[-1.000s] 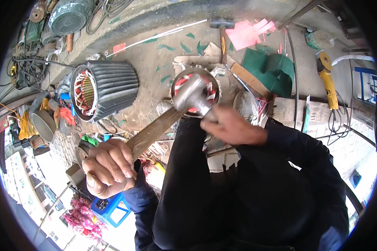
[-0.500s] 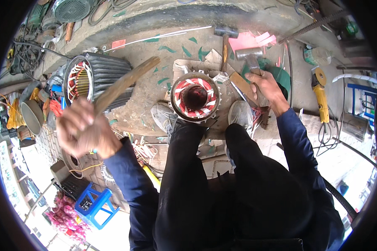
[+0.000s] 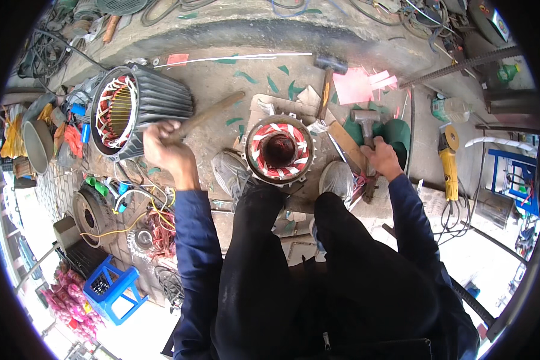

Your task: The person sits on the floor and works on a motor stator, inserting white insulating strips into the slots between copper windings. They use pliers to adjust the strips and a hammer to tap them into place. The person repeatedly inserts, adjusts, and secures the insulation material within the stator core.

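Observation:
My left hand (image 3: 171,154) is closed around one end of a flat wooden stick (image 3: 217,111), which points away and to the right. Close by that hand stands a ribbed grey motor housing (image 3: 165,99) with red and white-laced windings in its mouth. My right hand (image 3: 383,159) grips the handle of a hammer (image 3: 363,117), its metal head pointing away from me. Between my feet sits a round motor stator (image 3: 309,147), open side up, with white lacing over red windings and a dark bore. Neither the stick nor the hammer touches it.
A second hammer (image 3: 329,62) lies beyond the stator, near pink sheets (image 3: 353,85). Green scraps (image 3: 273,84) litter the floor. At right lies a yellow angle grinder (image 3: 449,157) with its cord. A blue stool (image 3: 111,291) and a wheel-like metal part (image 3: 93,216) are at left.
My left hand has moved right and away from me with the stick, which now lies at a flatter angle. My right hand and the hammer have come nearer to me. The whole view has shifted slightly.

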